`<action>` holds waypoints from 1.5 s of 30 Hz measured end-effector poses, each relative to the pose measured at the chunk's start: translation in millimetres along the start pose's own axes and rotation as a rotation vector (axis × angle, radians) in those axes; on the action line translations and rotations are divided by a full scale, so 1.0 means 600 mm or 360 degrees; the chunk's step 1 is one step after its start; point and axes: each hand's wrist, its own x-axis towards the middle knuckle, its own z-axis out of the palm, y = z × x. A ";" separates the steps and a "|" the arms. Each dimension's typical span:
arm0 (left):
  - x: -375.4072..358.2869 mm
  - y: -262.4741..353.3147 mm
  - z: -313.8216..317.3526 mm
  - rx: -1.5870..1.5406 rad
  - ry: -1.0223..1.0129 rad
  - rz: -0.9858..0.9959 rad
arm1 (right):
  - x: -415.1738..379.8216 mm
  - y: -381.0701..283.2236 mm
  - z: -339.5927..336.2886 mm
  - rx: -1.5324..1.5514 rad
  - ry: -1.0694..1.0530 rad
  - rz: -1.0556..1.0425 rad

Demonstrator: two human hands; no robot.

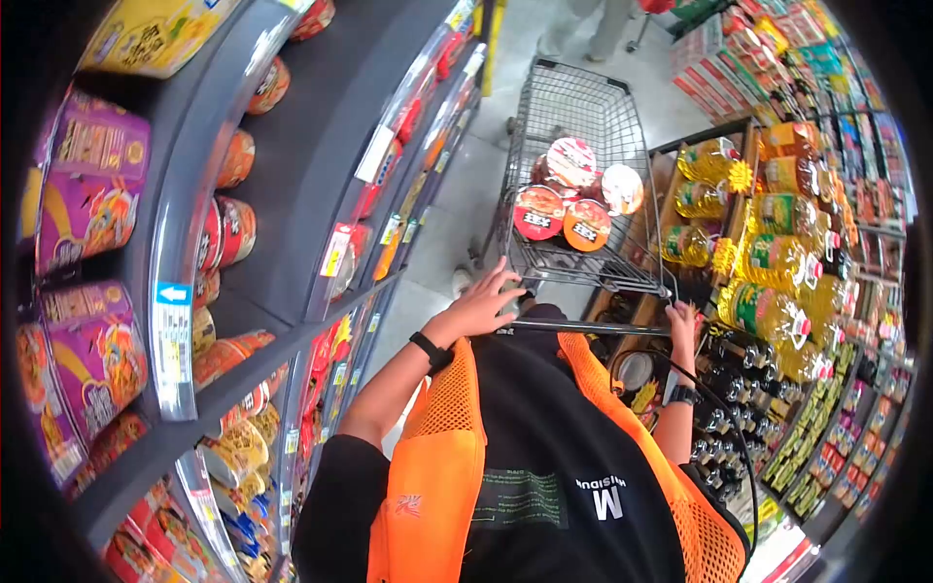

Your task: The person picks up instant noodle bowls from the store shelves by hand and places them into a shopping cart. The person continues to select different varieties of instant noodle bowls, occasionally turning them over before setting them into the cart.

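A wire shopping cart [517, 194] stands in front of me, with several instant noodle bowls [587, 225] grouped inside, their lids red, orange and white. My left hand [478, 303] is by the left end of the cart's handle bar [593, 327], its fingers spread and apart. At the bar's right end, my right hand [681, 323] is closed around it. Dark bands circle both wrists, and a black cable runs past my right forearm.
Shelves of noodle bowls [236, 231] and purple noodle packs [92, 350] line the left side. Cooking oil bottles [775, 260] and dark bottles [731, 358] stand close on the right. Stacked boxes [714, 83] and another person's legs [610, 34] are ahead.
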 end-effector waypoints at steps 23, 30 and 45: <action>0.043 0.018 0.059 0.0007 -0.0652 0.0088 | -0.059 0.071 0.087 -0.1200 -0.0096 -0.0416; 0.039 -0.017 0.054 0.0056 -0.0666 0.0151 | -0.080 0.046 0.100 -0.1271 -0.0187 -0.0424; -0.041 0.034 0.034 0.0891 -0.0014 0.0532 | -0.116 0.048 0.140 -0.1478 -0.0700 -0.0720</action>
